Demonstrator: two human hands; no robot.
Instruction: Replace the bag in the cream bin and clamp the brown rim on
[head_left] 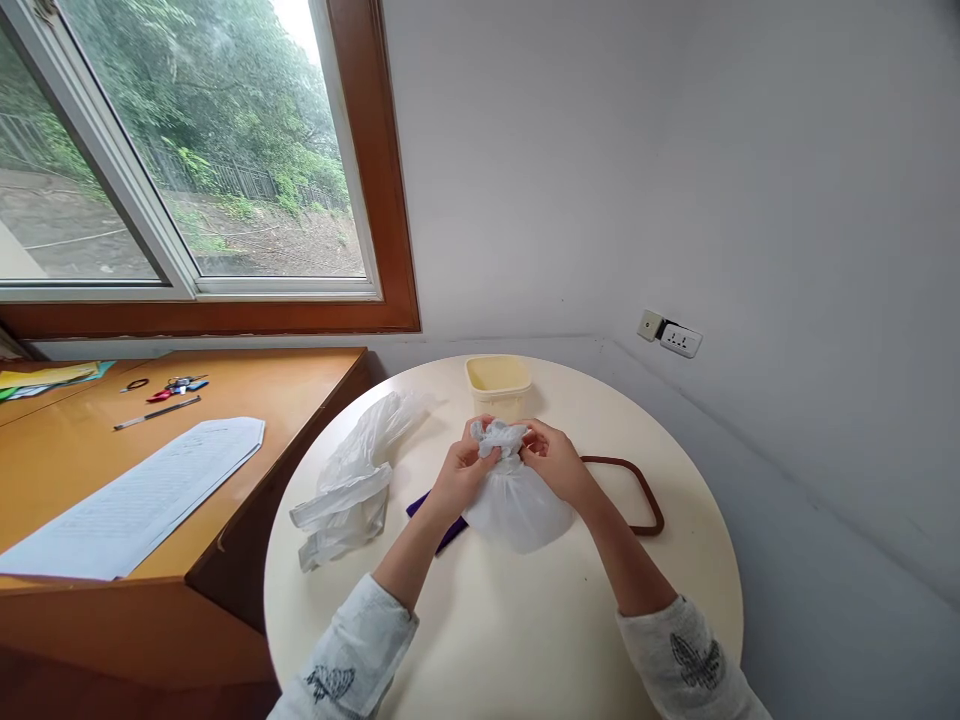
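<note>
A white translucent plastic bag [519,512] rests on the round table, its body puffed out and its neck gathered into a twisted knot. My left hand [466,468] pinches the left side of the gathered top. From the right, my right hand [551,458] grips the same knotted part, fingers closed on the plastic. Partly covered by my left forearm and the bag is a dark purple flat item [452,536]. What the bag holds, if anything, cannot be made out.
A pale yellow plastic tub [498,390] stands behind the bag. Another crumpled plastic bag [349,490] lies left, a brown rounded frame [651,495] right. On the wooden desk [300,385] are papers [150,495], a pen [157,413] and keys [180,386].
</note>
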